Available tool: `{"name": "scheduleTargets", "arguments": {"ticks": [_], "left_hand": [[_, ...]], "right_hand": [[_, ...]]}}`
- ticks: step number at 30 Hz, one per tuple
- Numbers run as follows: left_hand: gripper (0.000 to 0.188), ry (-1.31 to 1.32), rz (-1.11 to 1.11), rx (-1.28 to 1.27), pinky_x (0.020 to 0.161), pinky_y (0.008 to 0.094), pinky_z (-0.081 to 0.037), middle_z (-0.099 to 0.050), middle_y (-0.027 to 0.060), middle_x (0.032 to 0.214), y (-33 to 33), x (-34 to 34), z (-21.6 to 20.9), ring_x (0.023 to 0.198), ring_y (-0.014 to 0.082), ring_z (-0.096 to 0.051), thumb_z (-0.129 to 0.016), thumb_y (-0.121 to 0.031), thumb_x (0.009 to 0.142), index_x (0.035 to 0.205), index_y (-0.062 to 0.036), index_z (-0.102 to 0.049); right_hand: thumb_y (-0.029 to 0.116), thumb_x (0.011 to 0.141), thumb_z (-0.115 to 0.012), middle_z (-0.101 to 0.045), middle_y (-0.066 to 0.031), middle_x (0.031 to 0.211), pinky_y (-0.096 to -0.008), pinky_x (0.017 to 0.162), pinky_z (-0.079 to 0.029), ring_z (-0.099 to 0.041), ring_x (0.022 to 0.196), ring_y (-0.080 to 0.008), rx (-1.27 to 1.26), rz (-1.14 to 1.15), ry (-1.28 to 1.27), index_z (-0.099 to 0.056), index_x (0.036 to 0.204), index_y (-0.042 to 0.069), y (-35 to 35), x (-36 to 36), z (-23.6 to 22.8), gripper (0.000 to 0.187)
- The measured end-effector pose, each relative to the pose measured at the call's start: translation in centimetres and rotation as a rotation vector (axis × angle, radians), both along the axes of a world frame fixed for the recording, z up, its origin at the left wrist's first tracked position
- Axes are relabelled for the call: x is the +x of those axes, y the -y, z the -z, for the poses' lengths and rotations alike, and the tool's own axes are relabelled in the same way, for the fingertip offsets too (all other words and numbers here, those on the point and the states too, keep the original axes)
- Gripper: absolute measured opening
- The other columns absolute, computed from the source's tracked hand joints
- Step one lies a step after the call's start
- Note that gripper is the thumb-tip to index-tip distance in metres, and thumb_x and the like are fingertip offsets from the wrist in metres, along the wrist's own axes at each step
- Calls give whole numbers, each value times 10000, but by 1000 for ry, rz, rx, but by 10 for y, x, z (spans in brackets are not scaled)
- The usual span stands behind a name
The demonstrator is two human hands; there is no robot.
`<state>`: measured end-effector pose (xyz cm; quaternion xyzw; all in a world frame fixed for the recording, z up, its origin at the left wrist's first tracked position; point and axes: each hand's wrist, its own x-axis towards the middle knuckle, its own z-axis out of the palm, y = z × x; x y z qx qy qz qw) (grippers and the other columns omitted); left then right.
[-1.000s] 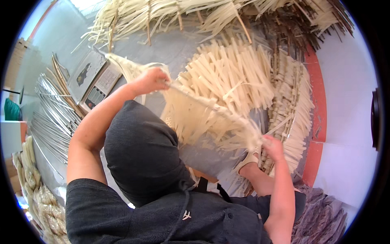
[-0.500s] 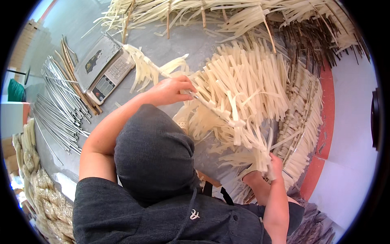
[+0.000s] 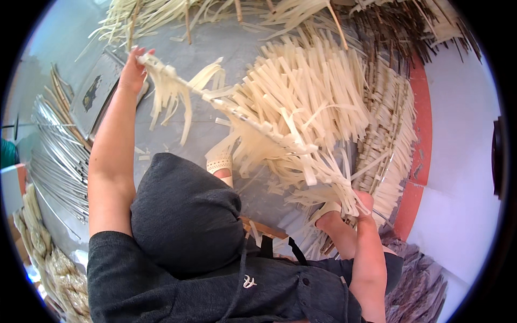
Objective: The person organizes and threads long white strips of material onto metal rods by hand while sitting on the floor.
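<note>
A long thin rod (image 3: 245,116) fringed with flat cream strips slants across the view from upper left to lower right. At its far upper-left end is my left hand (image 3: 133,72), arm stretched out, fingers closed about the rod. My right hand (image 3: 364,205) is closed round the near end, by my knee, where loose strips hang over the fingers. Beneath and beyond the rod lies a big heap of cream strips (image 3: 307,89), laid side by side. Some strips cover parts of the rod and of my right fingers.
A scale (image 3: 97,91) stands at left, partly behind my left arm. Metal rods (image 3: 59,156) and brown sticks (image 3: 63,91) lie beside it. Fringed rods (image 3: 385,124) are stacked at right near a red floor band (image 3: 420,124). Bundled material (image 3: 56,253) and a brownish pile (image 3: 412,274) lie nearby.
My left hand has moved up and left, from the middle of the rod to its far end, and the arm has straightened. My right hand stays at the near end.
</note>
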<state>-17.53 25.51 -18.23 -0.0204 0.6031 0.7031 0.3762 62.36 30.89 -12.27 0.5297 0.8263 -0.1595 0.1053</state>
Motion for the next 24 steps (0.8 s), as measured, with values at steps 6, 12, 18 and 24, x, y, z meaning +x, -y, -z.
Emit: {"name": "scheduleTargets", "arguments": {"ticks": [6, 12, 18, 24], "left_hand": [[410, 9, 240, 130, 898, 320, -443, -658, 61, 815, -19, 74, -25, 985, 198, -608, -561, -444, 939, 1009, -55, -671], [379, 162, 309, 643, 979, 409, -460, -645, 85, 805, 48, 106, -88, 990, 252, -620, -497, -395, 983, 986, -43, -636], [414, 130, 450, 128, 858, 313, -493, -669, 80, 893, 29, 175, 2, 936, 177, -635, -518, -452, 974, 966, -59, -648], [467, -128, 510, 434, 911, 346, -472, -628, 47, 942, 38, 158, -92, 992, 189, -625, -397, -436, 1024, 1080, -22, -606]], "right_hand": [[343, 758, -671, -659, -157, 812, -437, 663, -499, -628, 796, -384, -9, 83, 49, -671, 1012, 190, 13, -7, -28, 297], [295, 733, -724, -644, -140, 710, -421, 597, -479, -632, 644, -353, -47, 84, -203, -675, 1018, 163, 28, -75, -95, 317], [313, 807, -666, -660, -191, 854, -465, 674, -496, -647, 778, -372, -107, 10, 249, -501, 1218, 119, 62, -28, 38, 483], [293, 768, -702, -637, -160, 738, -493, 641, -474, -625, 709, -398, -92, 252, -94, -437, 1184, 133, 55, -99, -73, 518]]}}
